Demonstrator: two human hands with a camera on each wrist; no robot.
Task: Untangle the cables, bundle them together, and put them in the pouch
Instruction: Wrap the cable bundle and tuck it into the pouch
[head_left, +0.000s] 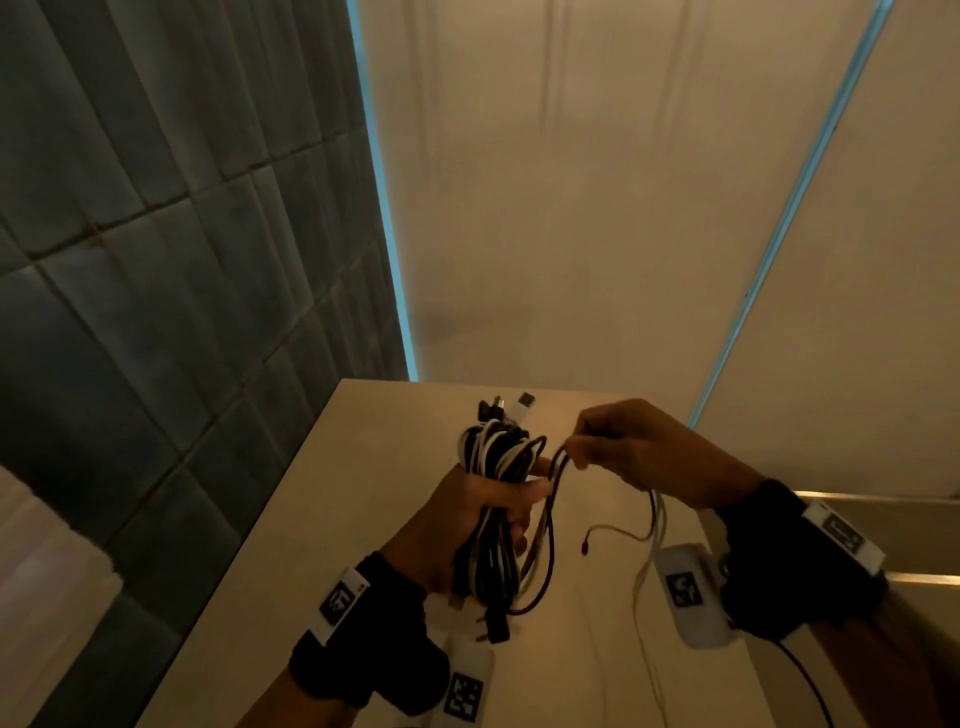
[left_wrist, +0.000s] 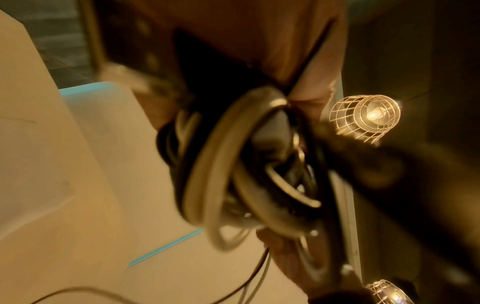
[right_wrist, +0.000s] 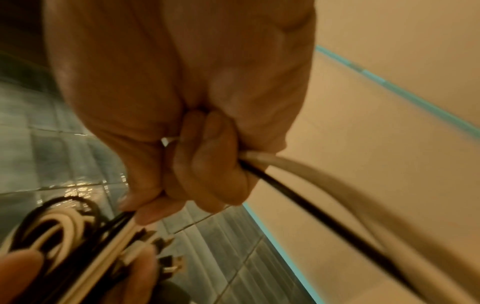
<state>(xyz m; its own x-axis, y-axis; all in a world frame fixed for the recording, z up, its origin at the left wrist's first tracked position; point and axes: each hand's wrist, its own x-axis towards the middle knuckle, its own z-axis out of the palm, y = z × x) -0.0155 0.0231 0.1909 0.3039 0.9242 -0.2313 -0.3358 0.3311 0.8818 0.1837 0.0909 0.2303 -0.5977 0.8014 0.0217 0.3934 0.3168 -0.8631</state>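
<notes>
A coiled bundle of black and white cables (head_left: 496, 467) stands upright in my left hand (head_left: 467, 519), whose fingers wrap round its middle above the beige table (head_left: 363, 519). USB plugs (head_left: 524, 402) stick out at the top of the bundle and a black plug (head_left: 493, 626) hangs below. To the right, my right hand (head_left: 613, 447) pinches loose black and white cable strands (head_left: 558, 467) that run from the bundle. In the right wrist view the right hand (right_wrist: 197, 164) grips a black and a white cable (right_wrist: 298, 185). The left wrist view shows the blurred coil (left_wrist: 233, 164). No pouch is visible.
A thin wire with a small red tip (head_left: 613, 535) trails on the table under the right hand. Grey tiled wall (head_left: 156, 260) stands to the left, a pale wall (head_left: 571, 208) behind. Caged lamps (left_wrist: 366, 119) glow in the left wrist view.
</notes>
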